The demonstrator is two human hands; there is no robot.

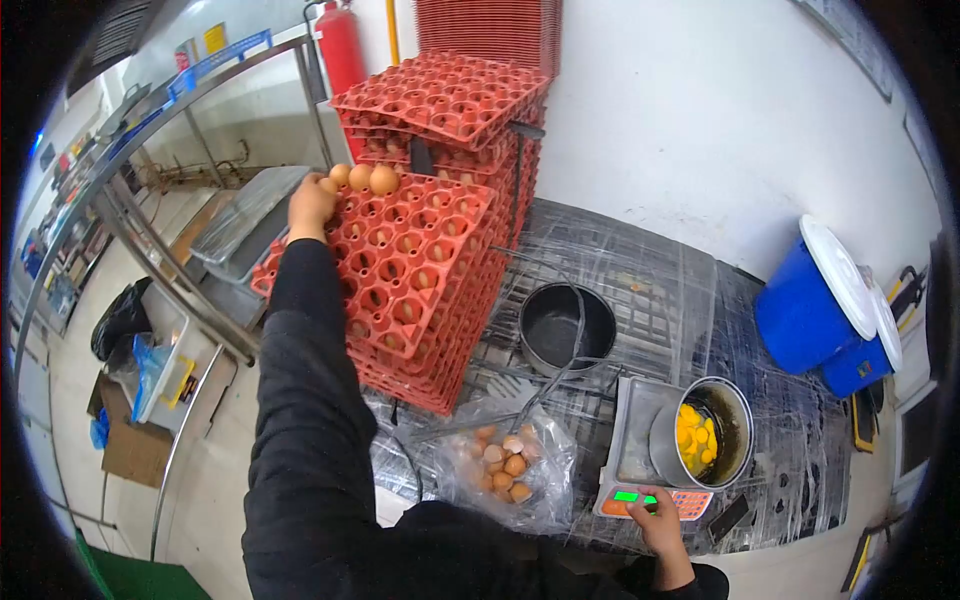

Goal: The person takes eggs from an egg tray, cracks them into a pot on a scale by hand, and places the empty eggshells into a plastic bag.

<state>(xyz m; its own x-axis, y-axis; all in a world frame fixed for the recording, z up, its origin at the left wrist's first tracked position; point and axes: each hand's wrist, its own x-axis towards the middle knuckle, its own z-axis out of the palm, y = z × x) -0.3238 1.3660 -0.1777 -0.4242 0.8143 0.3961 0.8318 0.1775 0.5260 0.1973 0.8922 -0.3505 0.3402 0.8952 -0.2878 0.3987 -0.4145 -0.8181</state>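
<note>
Eggs (384, 180) are apparently being picked: at the scale's (633, 440) front, the right hand's (660, 522) fingers are resting half-curled, hold unclear; on the scale, a pot (740, 430) is holding yolks (692, 436); left of and beyond the scale, the left hand's (312, 207) fingers are resting beside the eggs atop the tray stack (455, 365), hold unclear; lifting seems to be calling for gentleness.

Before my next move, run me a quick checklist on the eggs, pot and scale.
1. Left hand at the eggs: ok; firm grip: cannot tell.
2. Eggs away from the top tray's edge: not ok, they sit along it.
3. Pot on the scale: ok.
4. Display lit: ok; reading: cannot tell.
5. Scale panel uncovered: not ok, the right hand partly hides it.
6. Yolks free of shell bits: cannot tell.
</note>
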